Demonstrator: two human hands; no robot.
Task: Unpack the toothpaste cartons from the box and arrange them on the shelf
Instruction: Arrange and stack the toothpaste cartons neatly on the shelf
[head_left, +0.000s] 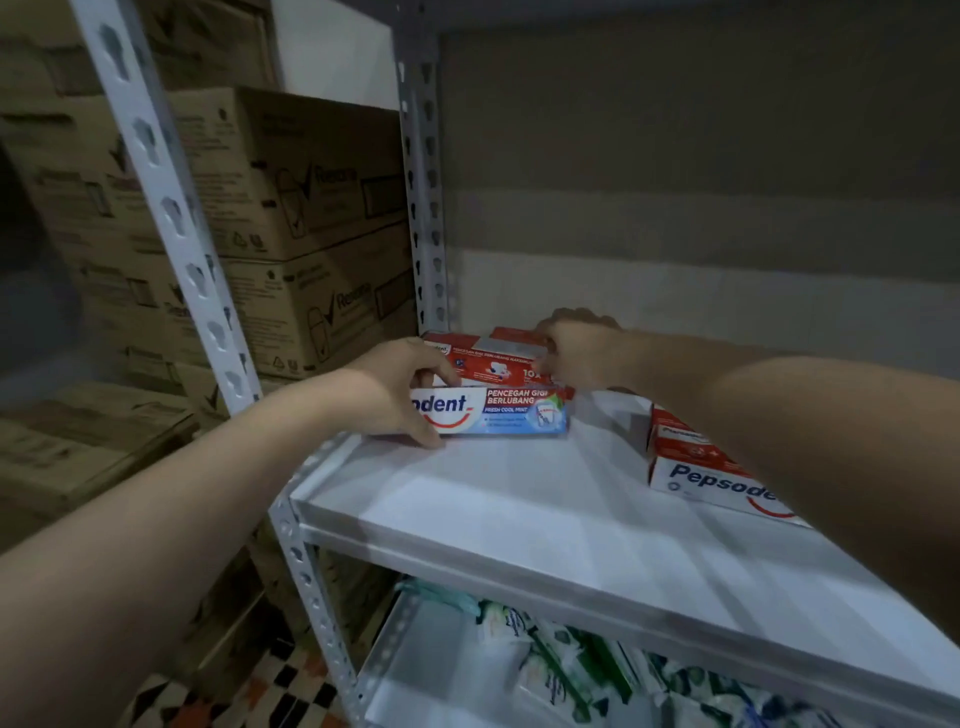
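Head view: both hands reach to the shelf's (519, 499) back left corner. The left hand (395, 389) grips the end of a blue-and-white carton (511, 413), probably squaring it against red cartons (488, 356) behind. The right hand (576, 353) rests closed on those, perhaps steadying them. More cartons (701, 467) lie well right.

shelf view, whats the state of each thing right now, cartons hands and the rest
front carton: on its long edge, gripped by left hand
red cartons behind: lying at back corner, right hand on them
cartons at right: stacked, untouched
white shelf: mostly bare
lower shelf packets: piled loosely
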